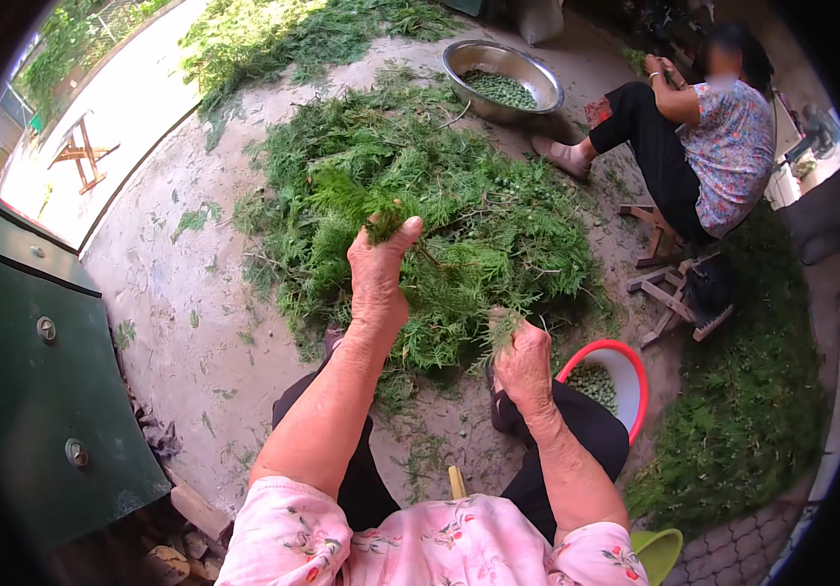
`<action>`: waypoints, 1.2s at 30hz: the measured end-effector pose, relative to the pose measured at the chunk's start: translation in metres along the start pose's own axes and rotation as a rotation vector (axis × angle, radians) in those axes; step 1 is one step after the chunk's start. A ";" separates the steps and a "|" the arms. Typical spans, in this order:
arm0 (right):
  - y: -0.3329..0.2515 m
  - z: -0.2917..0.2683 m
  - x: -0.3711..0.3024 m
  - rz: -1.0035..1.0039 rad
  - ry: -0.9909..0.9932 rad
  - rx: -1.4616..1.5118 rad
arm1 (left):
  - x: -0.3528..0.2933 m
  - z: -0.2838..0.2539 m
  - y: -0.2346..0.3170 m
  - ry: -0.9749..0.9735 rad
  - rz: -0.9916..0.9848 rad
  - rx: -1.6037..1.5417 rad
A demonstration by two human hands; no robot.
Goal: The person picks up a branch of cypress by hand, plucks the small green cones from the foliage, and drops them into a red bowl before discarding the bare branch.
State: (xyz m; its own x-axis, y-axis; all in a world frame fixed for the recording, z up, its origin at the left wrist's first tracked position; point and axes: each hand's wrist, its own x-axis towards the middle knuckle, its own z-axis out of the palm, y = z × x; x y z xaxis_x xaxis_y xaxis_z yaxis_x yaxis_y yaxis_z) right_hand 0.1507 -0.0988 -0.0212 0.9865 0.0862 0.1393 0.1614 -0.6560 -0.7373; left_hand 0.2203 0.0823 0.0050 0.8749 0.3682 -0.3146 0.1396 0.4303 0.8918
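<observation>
Working the greenery, by the look of it: the left hand (379,272) closes round a sprig (339,198) above the leafy pile (523,220), long axis slanting away and leftward! The right hand (524,365) curls tight on a smaller frond (500,328); moving either calls for firm fingers.

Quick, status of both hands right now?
Left hand: closed, holding a green leafy sprig.
Right hand: closed, apparently on a smaller sprig; its fingertips are hidden.

a concrete floor (161,308) bears green branches (498,215), metal basin (523,113)
</observation>
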 end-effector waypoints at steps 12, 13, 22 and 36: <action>0.009 -0.045 0.010 0.445 -0.296 0.608 | 0.021 -0.038 0.015 -0.117 -0.022 -0.100; 0.015 -0.044 0.010 0.443 -0.276 0.634 | 0.022 -0.041 0.015 -0.119 -0.024 -0.105; 0.033 -0.052 0.014 0.499 -0.336 0.810 | 0.038 -0.061 0.021 0.010 -0.074 -0.333; 0.081 -0.009 -0.043 -0.032 -1.152 -0.591 | 0.036 -0.094 0.036 0.205 -0.079 -0.515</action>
State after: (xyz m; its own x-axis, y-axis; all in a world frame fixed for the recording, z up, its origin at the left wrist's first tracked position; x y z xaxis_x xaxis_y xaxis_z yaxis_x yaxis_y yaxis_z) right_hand 0.1211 -0.1624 -0.0809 0.4860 0.5064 -0.7123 0.4400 -0.8459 -0.3013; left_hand 0.2127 0.1888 -0.0046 0.7559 0.4489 -0.4766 -0.0886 0.7914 0.6049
